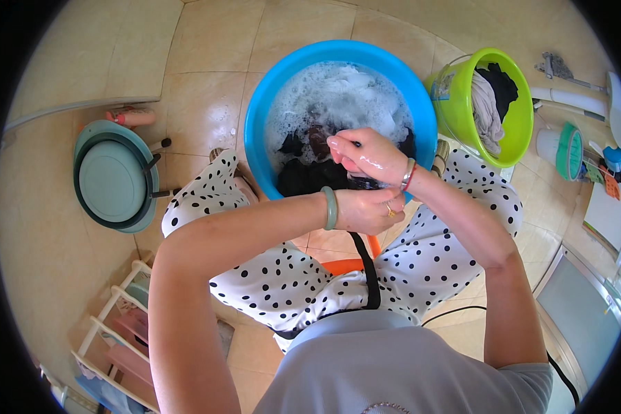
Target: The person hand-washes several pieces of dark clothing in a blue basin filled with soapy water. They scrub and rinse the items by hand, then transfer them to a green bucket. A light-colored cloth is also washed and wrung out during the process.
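Observation:
A blue basin (253, 131) in front of me holds foamy water (352, 90) and dark, wet laundry (300, 176). My right hand (371, 155), wet and with bracelets at the wrist, is over the basin's near part, its fingers curled closed. Just below it, at the near rim, my left hand (367, 210) wears a ring, with a pale green bangle (330, 209) on the wrist. Its fingers bend inward close to my right wrist. Dark wet cloth shows between the two hands; what either hand grips is hidden.
At right, a lime-green bucket (457, 103) holds grey and black clothes (486, 114). A folding grey-green basin (114, 181) leans against the left wall beside a pink bottle (132, 116). A white rack (114, 321) stands lower left. An orange stool (341, 266) is between my legs.

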`<state>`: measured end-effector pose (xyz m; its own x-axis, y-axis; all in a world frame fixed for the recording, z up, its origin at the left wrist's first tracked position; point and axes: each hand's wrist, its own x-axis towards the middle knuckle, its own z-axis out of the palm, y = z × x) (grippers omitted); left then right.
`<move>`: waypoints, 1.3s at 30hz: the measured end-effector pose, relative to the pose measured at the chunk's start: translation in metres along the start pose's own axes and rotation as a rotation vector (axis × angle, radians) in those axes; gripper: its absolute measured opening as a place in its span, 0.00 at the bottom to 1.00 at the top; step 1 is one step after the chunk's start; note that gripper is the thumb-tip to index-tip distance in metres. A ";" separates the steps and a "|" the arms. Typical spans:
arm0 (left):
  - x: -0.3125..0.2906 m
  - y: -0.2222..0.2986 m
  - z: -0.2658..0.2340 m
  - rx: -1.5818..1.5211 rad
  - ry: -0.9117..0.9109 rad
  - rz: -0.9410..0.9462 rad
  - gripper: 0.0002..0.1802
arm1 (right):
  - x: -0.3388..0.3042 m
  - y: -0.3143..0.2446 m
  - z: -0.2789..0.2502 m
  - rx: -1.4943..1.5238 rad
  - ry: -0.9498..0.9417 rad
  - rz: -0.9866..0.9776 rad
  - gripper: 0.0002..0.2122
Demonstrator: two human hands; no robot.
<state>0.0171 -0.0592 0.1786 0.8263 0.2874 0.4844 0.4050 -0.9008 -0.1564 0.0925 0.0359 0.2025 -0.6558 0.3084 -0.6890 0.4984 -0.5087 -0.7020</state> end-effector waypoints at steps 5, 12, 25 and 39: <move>-0.010 -0.020 0.004 -0.298 -0.009 -0.063 0.07 | 0.017 0.021 -0.020 0.255 0.172 -0.019 0.15; -0.010 -0.073 -0.027 -0.963 0.400 -1.309 0.32 | -0.004 0.011 -0.083 0.943 0.204 -0.152 0.20; -0.043 -0.120 -0.031 -2.230 0.627 -1.622 0.35 | -0.045 -0.008 -0.086 0.792 0.053 -0.201 0.19; 0.074 -0.131 0.027 -2.368 0.770 -1.597 0.39 | -0.078 0.018 -0.156 0.836 0.637 -0.647 0.22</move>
<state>0.0361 0.0889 0.2113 0.3476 0.8067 -0.4779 -0.7700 0.5364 0.3454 0.2406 0.1279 0.2151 -0.1370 0.9121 -0.3864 -0.4844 -0.4019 -0.7771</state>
